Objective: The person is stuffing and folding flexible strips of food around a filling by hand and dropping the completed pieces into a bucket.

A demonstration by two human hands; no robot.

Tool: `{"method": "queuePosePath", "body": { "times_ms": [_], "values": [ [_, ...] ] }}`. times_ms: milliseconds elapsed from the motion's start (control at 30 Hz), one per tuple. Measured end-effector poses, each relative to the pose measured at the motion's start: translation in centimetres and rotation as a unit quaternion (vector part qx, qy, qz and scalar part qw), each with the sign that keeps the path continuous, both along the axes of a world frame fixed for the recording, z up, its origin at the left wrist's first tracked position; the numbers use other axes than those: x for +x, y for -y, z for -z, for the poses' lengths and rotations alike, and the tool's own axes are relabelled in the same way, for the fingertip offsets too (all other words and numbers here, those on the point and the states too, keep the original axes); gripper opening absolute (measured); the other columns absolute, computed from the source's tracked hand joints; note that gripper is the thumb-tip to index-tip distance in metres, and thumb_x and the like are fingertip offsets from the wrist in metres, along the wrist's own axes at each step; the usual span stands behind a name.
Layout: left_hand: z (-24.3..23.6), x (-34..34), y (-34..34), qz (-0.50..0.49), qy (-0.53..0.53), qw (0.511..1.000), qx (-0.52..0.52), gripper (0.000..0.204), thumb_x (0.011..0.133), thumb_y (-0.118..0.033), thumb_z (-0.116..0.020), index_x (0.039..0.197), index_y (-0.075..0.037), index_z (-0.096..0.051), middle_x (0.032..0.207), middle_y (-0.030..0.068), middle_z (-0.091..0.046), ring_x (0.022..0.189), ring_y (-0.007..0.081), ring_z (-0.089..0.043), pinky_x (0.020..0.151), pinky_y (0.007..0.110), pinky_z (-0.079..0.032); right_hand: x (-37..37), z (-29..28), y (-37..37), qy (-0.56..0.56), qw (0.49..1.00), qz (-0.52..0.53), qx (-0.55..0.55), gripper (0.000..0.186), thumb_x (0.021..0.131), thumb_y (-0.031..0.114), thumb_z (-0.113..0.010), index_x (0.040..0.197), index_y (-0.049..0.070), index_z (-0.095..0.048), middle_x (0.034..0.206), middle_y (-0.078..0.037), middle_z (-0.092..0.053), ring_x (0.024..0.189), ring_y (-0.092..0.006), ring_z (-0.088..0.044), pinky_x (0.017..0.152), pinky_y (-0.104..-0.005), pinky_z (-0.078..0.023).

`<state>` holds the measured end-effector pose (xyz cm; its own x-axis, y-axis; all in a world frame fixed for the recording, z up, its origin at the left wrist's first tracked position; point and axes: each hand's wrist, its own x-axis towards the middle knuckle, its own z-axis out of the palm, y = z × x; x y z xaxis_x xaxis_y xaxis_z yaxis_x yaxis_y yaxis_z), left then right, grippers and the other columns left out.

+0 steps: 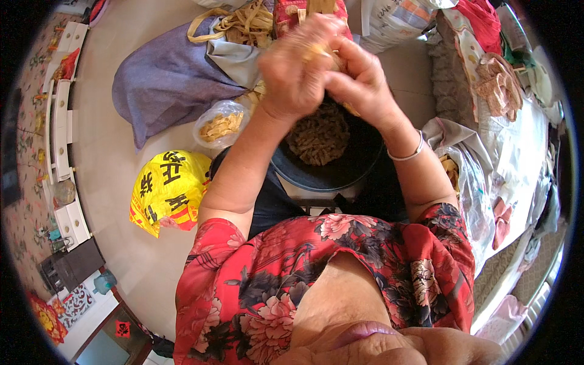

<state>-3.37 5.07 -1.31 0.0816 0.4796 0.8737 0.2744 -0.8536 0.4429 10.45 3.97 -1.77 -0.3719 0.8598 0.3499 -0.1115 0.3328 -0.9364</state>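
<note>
My left hand (291,76), blurred, is raised with curled fingers against my right hand (359,82), whose fingers are bent around a small yellowish piece (316,53), mostly hidden between them. Both hands are over a dark round basin (310,176) in front of my body, which holds a heap of brownish short pieces (319,137). A wooden strip (321,6) shows behind my hands on red floral fabric (283,13). To the left, a clear plastic bag (207,137) holds pale yellow strips (222,125), and more dried strips (249,27) lie on grey cloth.
A blue-grey sack (158,85) and a yellow plastic bag (167,188) lie on the floor (112,231) at left. White cabinets (61,121) line the left. At right are plastic bags (462,176), draped fabrics (499,85) and a white-covered bed-like surface (514,158).
</note>
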Motion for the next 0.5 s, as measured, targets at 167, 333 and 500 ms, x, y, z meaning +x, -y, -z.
{"method": "queuePosePath", "body": {
  "times_ms": [167,333,500],
  "values": [
    [0.8,1.5,1.4,0.03,0.031,0.966,-0.254,0.033,0.083,-0.008,-0.044,0.11,0.005,-0.059,0.12,0.0192,-0.053,0.112,0.0262,-0.051,0.096,0.036,-0.038,0.2,0.2,-0.3,0.134,0.979,0.139,0.062,0.014,0.086,0.015,-0.058,0.091,0.002,-0.057,0.064,-0.009,-0.057,0.058,-0.012,-0.054,0.054,-0.0297,-0.045],
    [1.2,0.3,0.5,-0.064,-0.055,0.946,-0.314,0.014,0.066,0.004,-0.051,0.078,0.004,-0.056,0.113,0.0131,-0.054,0.079,0.0166,-0.058,0.071,0.028,-0.048,0.8,0.8,-0.3,-0.076,0.954,0.0,-0.29,0.021,0.089,0.023,-0.053,0.085,0.003,-0.06,0.057,-0.001,-0.049,0.048,-0.006,-0.041,0.041,-0.0221,-0.034],
    [0.1,0.3,0.7,-0.034,-0.112,0.99,-0.083,0.006,0.065,0.002,-0.049,0.071,0.0,-0.05,0.091,0.0159,-0.058,0.074,0.0295,-0.058,0.069,0.032,-0.048,3.2,1.0,-2.3,-0.206,0.788,-0.299,-0.498,0.018,0.087,0.022,-0.051,0.073,0.009,-0.051,0.049,0.007,-0.029,0.038,-0.0044,-0.024,0.034,-0.0216,-0.018]
  ]
}}
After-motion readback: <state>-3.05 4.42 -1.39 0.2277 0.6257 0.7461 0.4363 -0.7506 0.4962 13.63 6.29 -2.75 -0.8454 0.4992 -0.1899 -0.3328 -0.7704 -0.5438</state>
